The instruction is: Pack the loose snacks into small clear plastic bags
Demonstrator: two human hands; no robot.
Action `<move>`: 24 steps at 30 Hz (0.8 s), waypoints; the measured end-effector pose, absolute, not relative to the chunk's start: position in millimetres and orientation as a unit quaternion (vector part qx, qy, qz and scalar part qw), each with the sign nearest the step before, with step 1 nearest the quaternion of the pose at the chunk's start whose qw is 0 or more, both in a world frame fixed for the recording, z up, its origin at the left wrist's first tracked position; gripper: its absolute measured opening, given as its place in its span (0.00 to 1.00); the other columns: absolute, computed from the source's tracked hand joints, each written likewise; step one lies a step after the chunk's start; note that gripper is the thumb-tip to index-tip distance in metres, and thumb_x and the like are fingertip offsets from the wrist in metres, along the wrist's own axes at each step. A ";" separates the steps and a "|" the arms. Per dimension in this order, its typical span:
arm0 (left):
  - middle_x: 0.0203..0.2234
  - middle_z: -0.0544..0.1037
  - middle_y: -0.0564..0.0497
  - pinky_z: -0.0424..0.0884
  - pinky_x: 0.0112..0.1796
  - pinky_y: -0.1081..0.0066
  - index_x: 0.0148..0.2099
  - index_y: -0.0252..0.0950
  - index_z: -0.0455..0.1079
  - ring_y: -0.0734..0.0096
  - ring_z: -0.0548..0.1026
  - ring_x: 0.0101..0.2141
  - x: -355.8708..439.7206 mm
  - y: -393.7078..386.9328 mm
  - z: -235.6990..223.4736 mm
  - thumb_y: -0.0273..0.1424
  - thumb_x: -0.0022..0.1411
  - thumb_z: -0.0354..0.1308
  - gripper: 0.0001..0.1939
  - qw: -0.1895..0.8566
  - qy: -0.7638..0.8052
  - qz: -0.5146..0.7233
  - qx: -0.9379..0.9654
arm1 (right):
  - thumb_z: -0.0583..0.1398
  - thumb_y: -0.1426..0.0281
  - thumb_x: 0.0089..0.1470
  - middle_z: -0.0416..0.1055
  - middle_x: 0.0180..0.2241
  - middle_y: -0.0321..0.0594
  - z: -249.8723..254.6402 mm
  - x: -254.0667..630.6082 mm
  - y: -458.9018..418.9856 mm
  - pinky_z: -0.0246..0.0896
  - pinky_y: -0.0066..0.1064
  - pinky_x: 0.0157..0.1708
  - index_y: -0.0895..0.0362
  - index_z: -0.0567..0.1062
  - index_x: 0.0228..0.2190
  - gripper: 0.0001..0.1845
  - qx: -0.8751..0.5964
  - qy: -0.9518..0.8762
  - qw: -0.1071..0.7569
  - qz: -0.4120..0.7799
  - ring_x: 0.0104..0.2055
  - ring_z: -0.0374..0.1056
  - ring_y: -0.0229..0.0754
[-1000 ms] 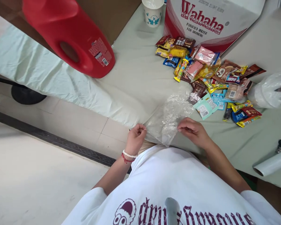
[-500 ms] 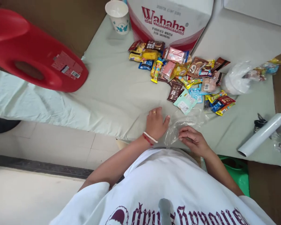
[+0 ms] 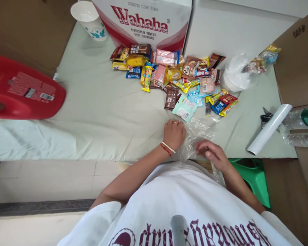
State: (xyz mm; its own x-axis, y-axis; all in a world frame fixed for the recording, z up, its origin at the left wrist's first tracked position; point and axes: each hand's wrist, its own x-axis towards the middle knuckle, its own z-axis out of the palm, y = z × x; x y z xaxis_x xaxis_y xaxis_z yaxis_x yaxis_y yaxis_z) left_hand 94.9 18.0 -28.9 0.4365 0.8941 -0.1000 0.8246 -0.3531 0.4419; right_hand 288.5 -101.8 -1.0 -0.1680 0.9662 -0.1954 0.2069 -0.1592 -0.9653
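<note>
A crumpled clear plastic bag (image 3: 193,135) lies at the table's front edge, between my hands. My left hand (image 3: 174,134), with a ring and bracelets, is closed in a fist on the bag's left side. Its gripping fingertips are turned away from view. My right hand (image 3: 213,154) is over the bag's right side, fingers loosely bent and apart from the thumb, slightly blurred, with nothing visible in them. Just beyond my left hand is a pale green snack packet (image 3: 184,108), beside a brown wrapped snack (image 3: 171,99).
Several wrapped snacks (image 3: 159,73) are heaped before a Wahaha carton (image 3: 146,24). A paper cup (image 3: 91,24) stands at back left, a red jug (image 3: 28,90) at left. On the right are a white plastic roll (image 3: 236,73), a white tube (image 3: 269,130), keys (image 3: 266,118) and bottles (image 3: 301,118).
My left hand has curled from spread fingers into a fist on the bag. The right fingers have parted from their pinch. The whole view has shifted.
</note>
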 end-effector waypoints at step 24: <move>0.29 0.73 0.53 0.64 0.32 0.69 0.42 0.41 0.58 0.67 0.74 0.28 56.9 2.8 -27.9 0.35 0.74 0.46 0.06 0.358 0.554 0.352 0.664 | 0.68 0.45 0.49 0.73 0.34 0.35 1.8 215.1 -5.6 0.69 0.31 0.30 0.50 0.72 0.45 0.30 -0.573 -0.321 0.465 0.594 0.34 0.70 0.41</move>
State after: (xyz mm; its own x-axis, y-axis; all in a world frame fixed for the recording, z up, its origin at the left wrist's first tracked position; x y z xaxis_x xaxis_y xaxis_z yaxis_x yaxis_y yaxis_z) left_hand 56.9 2.8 -27.9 0.1384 0.9879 0.0703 0.4843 -0.1294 0.8653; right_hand 215.1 -5.6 1.8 0.0883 0.9203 -0.3811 -0.1844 -0.3608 -0.9142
